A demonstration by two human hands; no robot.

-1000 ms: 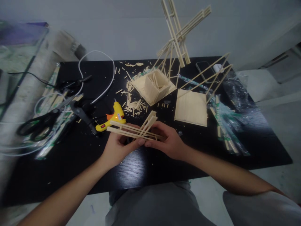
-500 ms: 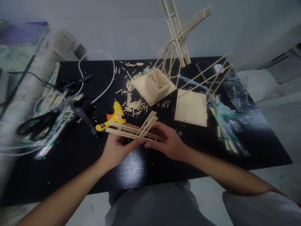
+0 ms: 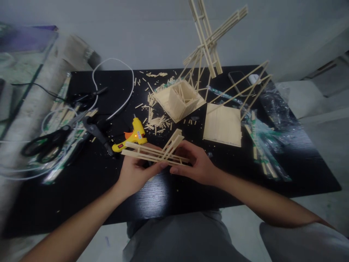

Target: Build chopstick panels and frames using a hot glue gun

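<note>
Between my two hands is a small frame of crossed wooden sticks (image 3: pixel 155 154), held above the front middle of the table. My left hand (image 3: pixel 135 173) is closed round its left and lower side, with the thumb along the bottom edge. On the right end, my right hand (image 3: pixel 198 164) grips it between thumb and fingers. Some fingers of both hands are hidden behind the sticks. Just behind my left hand lies a yellow glue gun (image 3: pixel 133 136) with an orange trigger and a small lit light.
A wooden windmill-like model (image 3: pixel 203 47) with a square base stands at the back. Right of it is a wooden panel (image 3: pixel 222 125) with upright sticks. Cut stick pieces (image 3: pixel 156 122), black scissors (image 3: pixel 49 142), a white cable (image 3: pixel 133 78), wrapped sticks (image 3: pixel 265 153) and a phone (image 3: pixel 240 83) lie around.
The view has shifted slightly. Both hands keep hold of the stick frame in nearly the same place, with my right thumb slightly farther from the left thumb.
</note>
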